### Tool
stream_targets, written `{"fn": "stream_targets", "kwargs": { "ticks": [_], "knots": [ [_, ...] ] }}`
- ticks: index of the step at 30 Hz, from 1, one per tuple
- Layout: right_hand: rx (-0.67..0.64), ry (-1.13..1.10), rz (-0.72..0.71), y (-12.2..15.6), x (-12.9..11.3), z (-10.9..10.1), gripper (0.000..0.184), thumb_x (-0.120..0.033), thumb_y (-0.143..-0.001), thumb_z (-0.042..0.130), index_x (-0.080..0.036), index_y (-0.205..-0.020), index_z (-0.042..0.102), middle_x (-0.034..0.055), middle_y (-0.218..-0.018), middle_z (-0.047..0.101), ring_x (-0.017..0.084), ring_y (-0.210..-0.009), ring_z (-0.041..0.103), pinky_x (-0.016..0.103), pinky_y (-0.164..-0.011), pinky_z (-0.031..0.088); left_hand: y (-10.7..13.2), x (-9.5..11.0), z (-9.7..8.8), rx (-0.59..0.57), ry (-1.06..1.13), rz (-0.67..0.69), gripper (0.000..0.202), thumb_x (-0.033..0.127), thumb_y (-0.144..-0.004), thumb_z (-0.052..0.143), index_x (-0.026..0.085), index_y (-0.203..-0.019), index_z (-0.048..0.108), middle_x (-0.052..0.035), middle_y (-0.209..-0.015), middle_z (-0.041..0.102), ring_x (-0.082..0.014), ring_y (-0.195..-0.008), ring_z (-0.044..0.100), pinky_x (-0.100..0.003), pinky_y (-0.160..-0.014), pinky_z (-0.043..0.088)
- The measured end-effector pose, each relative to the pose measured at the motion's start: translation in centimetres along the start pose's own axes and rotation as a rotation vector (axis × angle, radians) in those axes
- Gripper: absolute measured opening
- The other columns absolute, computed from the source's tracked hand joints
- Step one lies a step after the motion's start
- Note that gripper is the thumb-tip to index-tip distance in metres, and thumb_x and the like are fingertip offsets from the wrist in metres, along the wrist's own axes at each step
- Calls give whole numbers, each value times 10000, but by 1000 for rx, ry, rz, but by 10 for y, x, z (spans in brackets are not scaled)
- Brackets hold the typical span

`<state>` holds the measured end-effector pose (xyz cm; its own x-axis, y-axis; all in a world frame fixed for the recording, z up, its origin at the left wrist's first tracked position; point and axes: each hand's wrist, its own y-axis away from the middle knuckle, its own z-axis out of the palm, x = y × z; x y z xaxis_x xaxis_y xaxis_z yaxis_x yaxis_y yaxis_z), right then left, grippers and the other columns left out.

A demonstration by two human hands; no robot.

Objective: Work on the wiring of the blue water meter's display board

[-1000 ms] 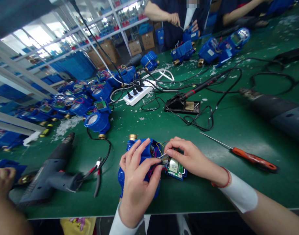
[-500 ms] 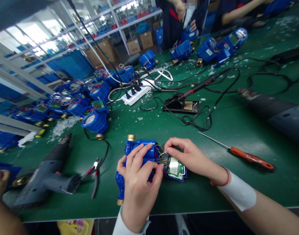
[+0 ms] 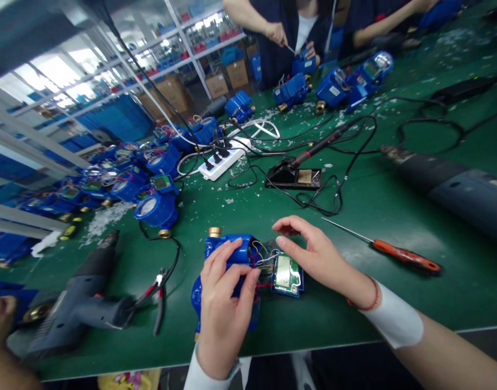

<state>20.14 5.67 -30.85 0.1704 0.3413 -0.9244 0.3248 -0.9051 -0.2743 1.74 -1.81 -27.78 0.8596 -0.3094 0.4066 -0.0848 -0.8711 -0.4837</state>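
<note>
A blue water meter (image 3: 239, 253) with brass ends lies at the front of the green bench. My left hand (image 3: 226, 300) is closed over its body, fingers resting on top, with thumb and forefinger together near the wires. Thin yellow, white and red wires (image 3: 264, 252) run from the meter to a green circuit board (image 3: 288, 273) with a small display, lying face up to its right. Over the board's upper right edge is my right hand (image 3: 307, 246), open, its thumb and fingers apart and nothing visible between them. Part of the meter is hidden under my left hand.
A screwdriver (image 3: 406, 256) and a heat gun (image 3: 455, 179) lie on the right. Behind are a soldering iron on its stand (image 3: 292, 172) and a power strip (image 3: 226, 160). Pliers (image 3: 159, 295), another heat gun (image 3: 81, 303) and several meters (image 3: 156, 208) are left. Co-workers' hands (image 3: 276, 33) work across the bench.
My right thumb and fingers have parted from a wire near the board and drawn slightly back. My left thumb and forefinger have shifted left, away from the board.
</note>
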Motion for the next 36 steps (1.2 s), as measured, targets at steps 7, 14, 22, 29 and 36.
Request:
{"fn": "stream_targets", "kwargs": {
  "ticks": [7,14,22,29,36],
  "knots": [
    [-238,304,26,41,6,3,1117,-550,-630,820,-238,-1460,140,140,-1447,319,311,-1332,296,541,-1078,323,-1,-2,-6,-23,26,-83,113,182,-874,592,219,-770,616,-75,-1249,600,-236,-1196,511,-452,-1014,421],
    [-117,170,57,45,11,17,848,-147,-687,706,-215,-1389,235,118,-1369,417,230,-1257,432,437,-1078,378,0,-4,-8,-47,57,-130,123,200,-886,575,215,-774,622,-81,-1266,604,-231,-1205,521,-458,-1038,403],
    [-90,-42,195,47,1,9,755,-320,-680,701,-271,-1321,305,62,-1291,491,235,-1156,518,436,-983,443,-3,-4,-17,-52,-59,-115,133,232,-878,570,223,-746,566,-87,-1227,624,-274,-1157,541,-528,-967,411],
    [-78,-74,126,52,2,11,758,-342,-698,723,-266,-1325,303,83,-1281,488,250,-1147,526,434,-960,464,-21,8,-25,-197,-120,-135,267,253,-815,572,230,-1068,489,-101,-1131,587,-296,-1091,518,-545,-933,391],
    [7,75,-214,56,5,11,769,-220,-719,707,-231,-1360,283,100,-1260,472,227,-1154,507,357,-1003,452,-41,15,-20,-458,-213,-122,394,283,-796,571,271,-1185,505,-98,-1359,472,-303,-1284,400,-582,-1047,249]
  ]
}}
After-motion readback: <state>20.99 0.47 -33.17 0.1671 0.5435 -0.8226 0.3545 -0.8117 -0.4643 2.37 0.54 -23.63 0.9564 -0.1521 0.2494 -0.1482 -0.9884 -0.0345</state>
